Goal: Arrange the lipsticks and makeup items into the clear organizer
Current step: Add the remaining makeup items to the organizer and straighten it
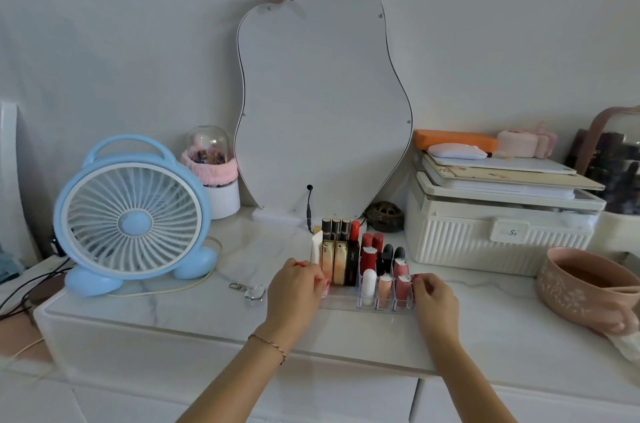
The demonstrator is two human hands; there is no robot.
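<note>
The clear organizer [341,301] stands on the white marble dresser top, in front of the mirror. It holds several upright lipsticks [367,258] in red, black and pink, two gold bottles [334,261] and a white tube [316,247]. My left hand [294,289] grips the organizer's left end, fingers curled over the edge. My right hand [433,298] grips its right end beside a pink lipstick [402,291].
A blue desk fan [133,214] stands at the left, its cord trailing along the top. A keyring with a clear charm [251,291] lies left of my hand. A white ribbed storage box [498,232] and a pink bowl [585,287] are at the right. The wavy mirror [322,103] stands behind.
</note>
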